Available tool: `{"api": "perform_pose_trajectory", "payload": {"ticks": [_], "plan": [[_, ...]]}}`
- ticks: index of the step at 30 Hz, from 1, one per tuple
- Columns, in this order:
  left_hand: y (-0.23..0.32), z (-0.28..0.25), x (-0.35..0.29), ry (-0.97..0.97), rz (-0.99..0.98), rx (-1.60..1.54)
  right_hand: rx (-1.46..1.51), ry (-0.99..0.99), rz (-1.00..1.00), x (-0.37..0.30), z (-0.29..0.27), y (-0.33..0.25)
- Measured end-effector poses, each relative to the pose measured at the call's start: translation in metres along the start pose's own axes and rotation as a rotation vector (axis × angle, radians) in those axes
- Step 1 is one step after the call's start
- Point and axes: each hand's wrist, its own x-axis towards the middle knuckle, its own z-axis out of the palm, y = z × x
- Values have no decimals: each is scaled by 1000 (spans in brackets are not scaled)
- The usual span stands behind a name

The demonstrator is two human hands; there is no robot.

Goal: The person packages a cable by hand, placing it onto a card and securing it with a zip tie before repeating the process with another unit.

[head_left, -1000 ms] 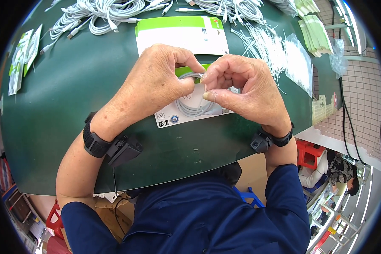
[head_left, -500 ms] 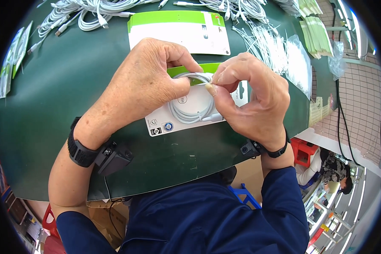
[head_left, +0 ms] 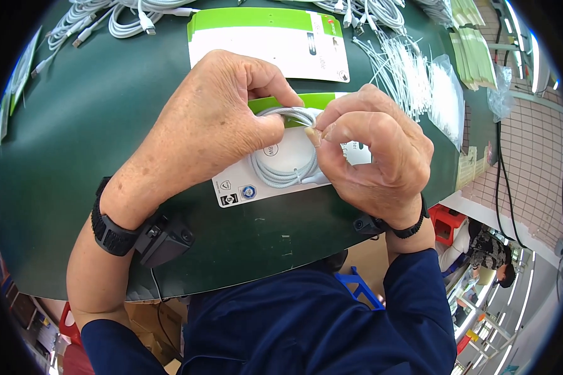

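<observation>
A coiled white charging cable (head_left: 280, 178) lies against a white and green packaging card (head_left: 234, 181) on the table. My left hand (head_left: 222, 115) is closed on the upper part of the coil, thumb and index finger pinching it. At the coil's upper right, my right hand (head_left: 381, 144) pinches with thumb and index finger; whatever sits between those fingertips is too small and hidden to name. A thin white tie (head_left: 298, 177) wraps the coil's lower side. The cable's plug end runs under my right hand.
Behind my hands lies a stack of cards (head_left: 263, 47). Loose white cable ties (head_left: 400, 75) are heaped at the right, beside a clear bag (head_left: 445, 100). Coiled cables (head_left: 125, 22) line the far edge. Green-and-white packages (head_left: 19, 81) stand at the left. A person (head_left: 491, 247) sits beyond the table.
My right hand has shifted slightly right, still pinching at the coil. The left hand keeps its hold. The view has moved slightly.
</observation>
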Motion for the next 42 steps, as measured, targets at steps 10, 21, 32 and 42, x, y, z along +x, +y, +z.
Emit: {"api": "perform_pose_trajectory", "payload": {"ticks": [10,21,32,42], "plan": [[1,0,0,-8,-4,-16,0,-34,-59,1,-2,2],[1,0,0,-19,1,-17,31,-66,-68,1,-3,2],[-1,0,0,-18,4,-4,15,-72,-51,1,-3,2],[0,0,0,-19,-7,-3,12,-95,-58,1,0,4]]}}
